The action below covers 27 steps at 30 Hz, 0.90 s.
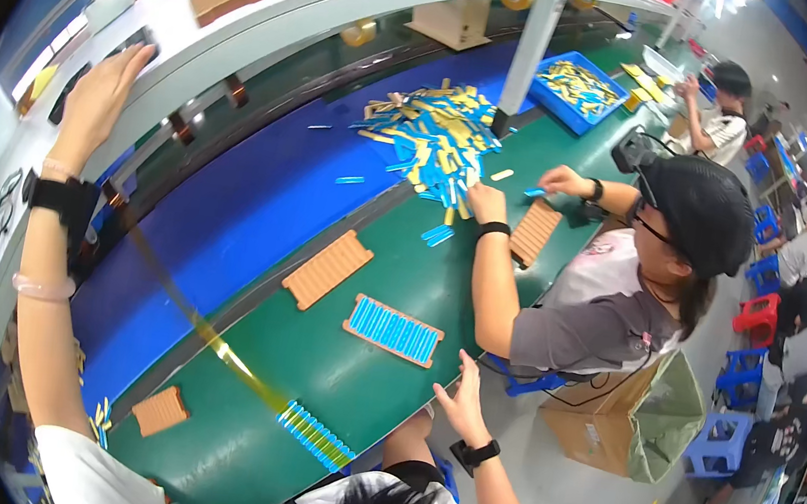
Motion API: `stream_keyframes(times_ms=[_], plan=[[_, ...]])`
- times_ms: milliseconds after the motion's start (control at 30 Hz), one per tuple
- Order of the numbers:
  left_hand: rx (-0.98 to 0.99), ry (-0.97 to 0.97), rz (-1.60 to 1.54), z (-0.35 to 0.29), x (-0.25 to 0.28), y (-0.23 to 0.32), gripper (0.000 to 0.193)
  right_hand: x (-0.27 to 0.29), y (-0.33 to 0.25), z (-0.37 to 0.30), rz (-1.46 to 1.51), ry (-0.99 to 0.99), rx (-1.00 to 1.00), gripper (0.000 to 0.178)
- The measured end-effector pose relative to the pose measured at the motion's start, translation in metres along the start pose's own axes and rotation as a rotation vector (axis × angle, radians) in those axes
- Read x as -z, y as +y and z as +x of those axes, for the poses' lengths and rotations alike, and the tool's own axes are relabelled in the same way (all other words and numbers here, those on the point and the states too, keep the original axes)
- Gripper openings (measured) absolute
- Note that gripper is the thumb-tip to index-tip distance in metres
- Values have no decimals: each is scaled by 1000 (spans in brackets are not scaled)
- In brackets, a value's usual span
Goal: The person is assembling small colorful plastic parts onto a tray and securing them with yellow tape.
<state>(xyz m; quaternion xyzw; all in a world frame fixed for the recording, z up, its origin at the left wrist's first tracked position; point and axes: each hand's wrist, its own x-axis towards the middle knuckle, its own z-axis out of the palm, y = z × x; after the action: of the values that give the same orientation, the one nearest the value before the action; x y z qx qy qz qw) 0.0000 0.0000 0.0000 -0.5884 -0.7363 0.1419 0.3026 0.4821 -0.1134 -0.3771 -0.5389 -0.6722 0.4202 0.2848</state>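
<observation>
1. Work item. A row of short blue plastic strips lies side by side on the green table, at the near edge in front of the person. A length of amber translucent adhesive tape is drawn tight across it.

2. Governing relation. The tape's long axis runs diagonally, from the strip row at lower centre up and to the left, to a point beside the left forearm. The strip row follows the same line. The upper end appears to meet a tape roll there, but the view is too distorted to confirm.

3. Hands.
- Right hand: released, fingers spread, holding nothing. It hovers over the near table edge, just right of the strip row, and is the nearer of the 2 hands.
- Left hand: raised well away to the upper left, fingers extended against the white shelf rail. Nothing is seen gripped in it.

4. Materials and shapes.
- Strips: thin, flat, rigid and glossy.
- Tape: thin film, shiny, see-through.
- 2 orange ribbed rectangular trays: 1 larger tray is bare; 1 smaller tray lies at lower left.
- A 3rd tray holds blue strips seated in its grooves.
- Table surface: smooth and matt, bordered by a dark blue conveyor belt.

5. Surroundings. A loose pile of blue and yellow strips lies further along the table. A co-worker in a black cap sorts from that pile with both hands.
</observation>
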Motion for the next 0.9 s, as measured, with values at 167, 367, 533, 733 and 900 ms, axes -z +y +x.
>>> stream_keyframes(times_ms=[167, 367, 533, 733, 900], plan=[[88, 632, -742, -88, 39, 76, 33, -9, 1, 40, -339, -136, 69, 109], [779, -12, -1231, -322, -70, 197, 19, -14, 46, 65, -340, -101, 407, 106], [610, -296, -1217, -433, -154, 260, 30, -18, 36, 62, -224, -59, 485, 99], [445, -148, -1345, -419, -177, 297, 32, -41, 38, 18, -239, -79, 483, 98], [604, -100, -1359, -394, -173, 305, 48, -70, 31, -23, -282, -73, 593, 98]])
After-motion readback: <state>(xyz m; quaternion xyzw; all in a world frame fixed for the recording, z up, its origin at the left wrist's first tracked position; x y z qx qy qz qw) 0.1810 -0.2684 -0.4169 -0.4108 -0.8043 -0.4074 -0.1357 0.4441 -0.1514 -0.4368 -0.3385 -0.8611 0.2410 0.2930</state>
